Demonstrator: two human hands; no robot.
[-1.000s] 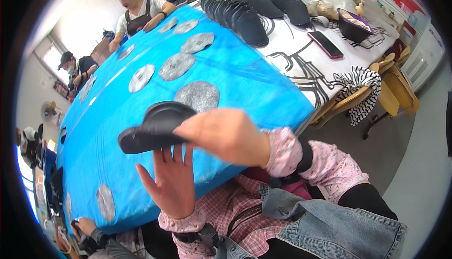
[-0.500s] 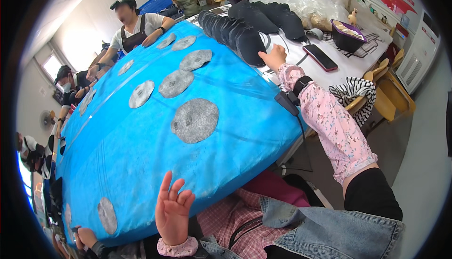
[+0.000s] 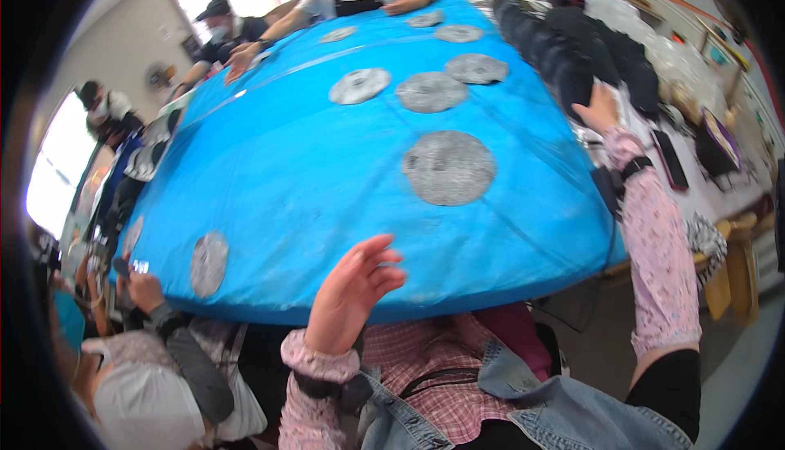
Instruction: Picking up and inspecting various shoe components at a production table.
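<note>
A row of black curved pads (image 3: 544, 53), overlapping one another, runs along the right side of the blue-covered table (image 3: 286, 172). My right hand (image 3: 601, 108) is at the near end of this row, its thumb and fingers at the last pad; the fingertips are partly hidden and blurred. My left hand (image 3: 353, 291) hangs over the table's near edge, empty, with loosely bent fingers. Ahead of it lies a round grey fabric disc (image 3: 450, 168). Farther back, more grey discs (image 3: 431, 92) lie flat, two of them touching or overlapping.
Right of the pads are clear plastic bags (image 3: 646, 29), a phone (image 3: 670, 160) and a purple-rimmed basket (image 3: 719, 143). Wooden chairs (image 3: 732, 278) stand at the right. Co-workers sit around the table; one hand at left holds a small dark object (image 3: 122, 268). A cable (image 3: 609, 246) hangs near my right arm.
The view has swung left, so the table and pads sit farther right in it. My left hand has turned and lifted toward the table. My right hand stays at the pads' near end.
</note>
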